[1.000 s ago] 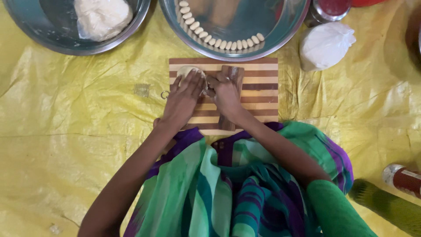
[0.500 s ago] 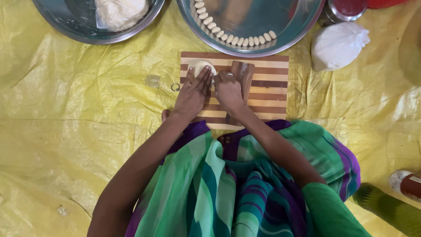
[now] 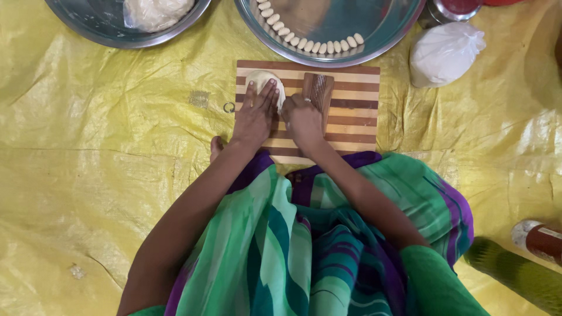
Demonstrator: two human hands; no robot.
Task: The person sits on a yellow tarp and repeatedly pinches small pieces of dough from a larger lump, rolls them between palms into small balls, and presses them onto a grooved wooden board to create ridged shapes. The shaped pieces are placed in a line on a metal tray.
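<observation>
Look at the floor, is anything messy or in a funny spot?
Nothing is spilled or broken. The only stray bits are a small metal ring and a grey crumbly patch on the yellow sheet, beside the striped board near the left hand.

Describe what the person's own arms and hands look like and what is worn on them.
Both forearms are bare, with no sleeves reaching them. The left hand shows no ring or bangle that I can make out; the right hand has a small ring on one finger. Draped green, teal and purple striped cloth covers the lap below.
</observation>
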